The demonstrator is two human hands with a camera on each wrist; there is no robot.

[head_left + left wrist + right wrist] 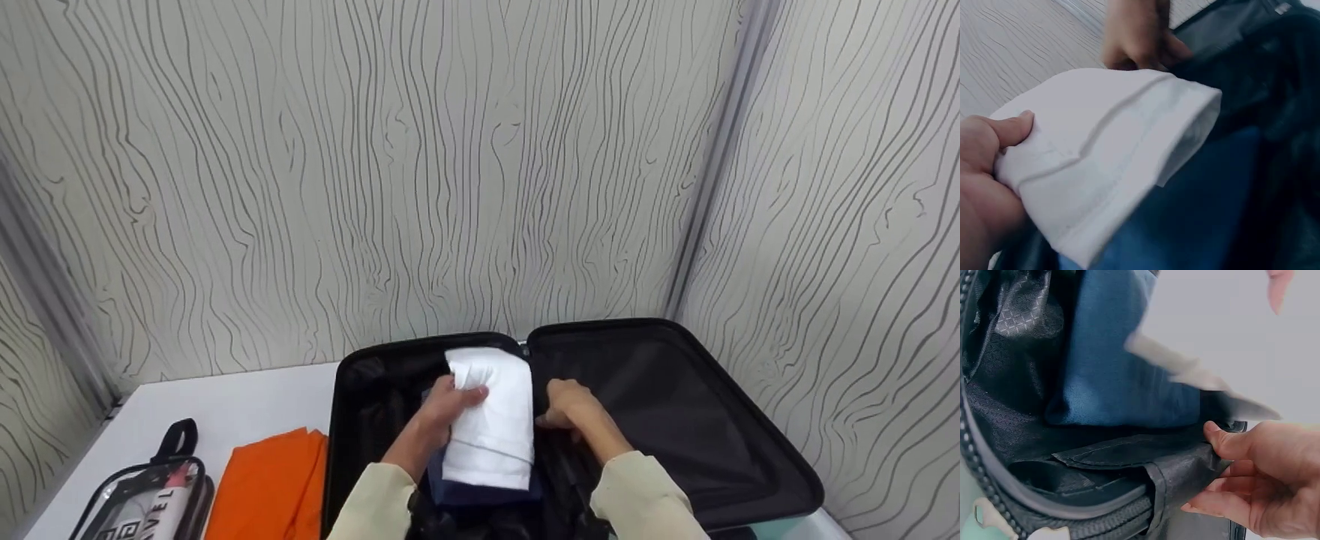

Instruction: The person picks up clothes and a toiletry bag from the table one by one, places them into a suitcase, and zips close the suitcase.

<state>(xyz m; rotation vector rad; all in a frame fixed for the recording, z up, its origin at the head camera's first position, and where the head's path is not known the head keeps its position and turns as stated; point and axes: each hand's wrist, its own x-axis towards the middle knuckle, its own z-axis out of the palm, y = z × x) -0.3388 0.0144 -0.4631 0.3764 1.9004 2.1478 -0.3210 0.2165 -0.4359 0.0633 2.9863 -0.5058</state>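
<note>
My left hand [441, 412] grips a folded white cloth [495, 427] by its left edge, thumb on top, above the left half of an open black suitcase [652, 420]. In the left wrist view, the cloth's layered end hangs over a folded dark blue cloth [1196, 208] lying inside the suitcase. My right hand [576, 409] is at the inner edge between the two halves. There, in the right wrist view, its thumb and fingers pinch the black lining flap [1185, 464] beside the zipper. The white cloth covers part of the blue one.
Left of the suitcase, a folded orange cloth [262, 484] lies on the white table [255, 397]. Beside it is a clear pouch [124, 491] with a black strap and a bottle inside. Patterned wall panels [450, 187] rise close behind the suitcase.
</note>
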